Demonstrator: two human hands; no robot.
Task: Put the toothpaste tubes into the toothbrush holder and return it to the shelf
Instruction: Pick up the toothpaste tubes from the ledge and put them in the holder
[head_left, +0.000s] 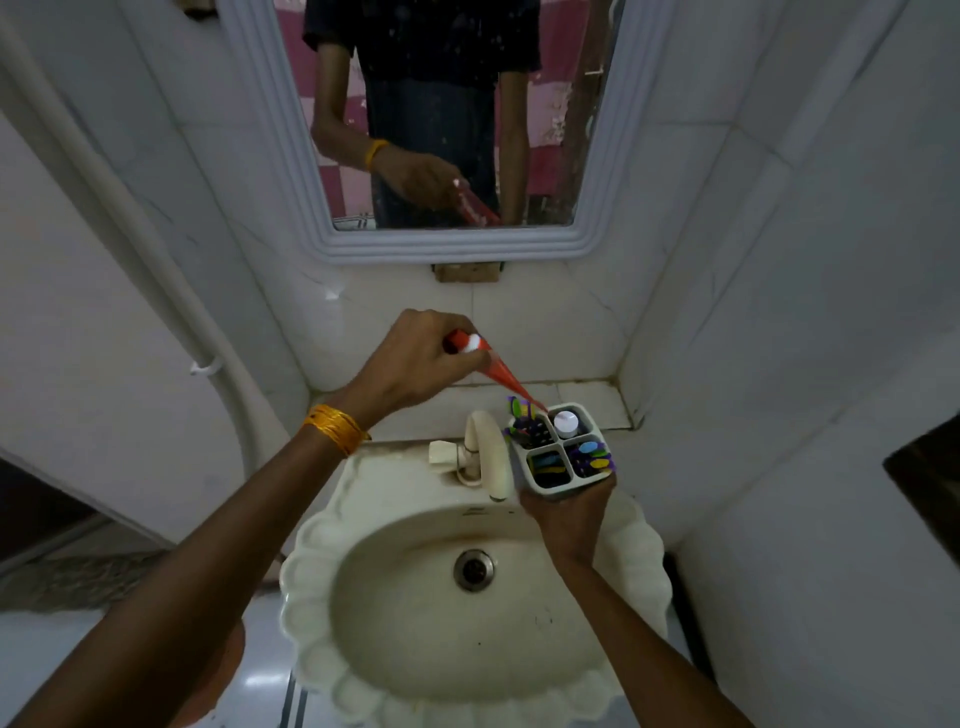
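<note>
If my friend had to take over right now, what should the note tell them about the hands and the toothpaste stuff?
Left hand: holds the red toothpaste tube by its cap end, tail tip at the holder's far compartments.
Right hand: holds the toothbrush holder up by the tap, over the sink.
Done: a white-capped tube already stands in the far right compartment; toothbrushes fill others.
Left: lower the red tube in fully, let go, then return the holder to the shelf behind the sink.

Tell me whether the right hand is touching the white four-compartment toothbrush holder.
Touching. The head view shows the right hand gripping the white four-compartment toothbrush holder from below, fingers wrapped against its near wall, above the sink.
</note>
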